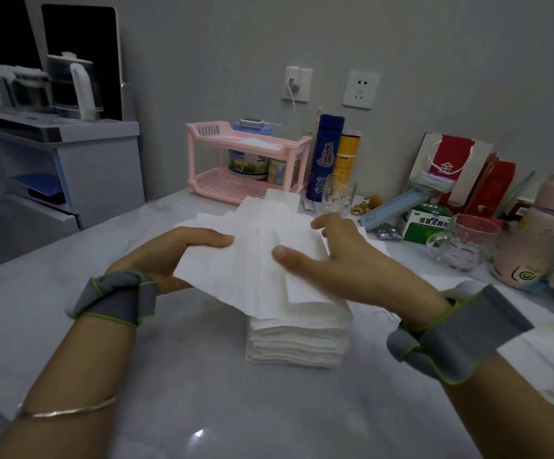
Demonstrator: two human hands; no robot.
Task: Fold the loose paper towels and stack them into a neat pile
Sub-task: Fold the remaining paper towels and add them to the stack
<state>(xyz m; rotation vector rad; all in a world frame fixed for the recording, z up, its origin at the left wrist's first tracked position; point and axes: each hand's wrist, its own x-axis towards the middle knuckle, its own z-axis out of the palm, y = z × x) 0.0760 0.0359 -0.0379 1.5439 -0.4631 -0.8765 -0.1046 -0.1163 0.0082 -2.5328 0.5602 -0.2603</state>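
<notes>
White paper towel, partly folded, hangs between both hands just above the pile of folded towels. The left hand grips the sheet's left edge, thumb lying on top and fingers curled beneath. The right hand pinches the right side, thumb pressed on the upper face and fingers behind the paper. The pile sits on the grey marble-look worktop, squared up, between the two forearms. Loose towels lie spread behind the hands, and more loose sheets lie by the right forearm. Farther back stand a pink rack, a blue flask, a clear glass and a green box.
</notes>
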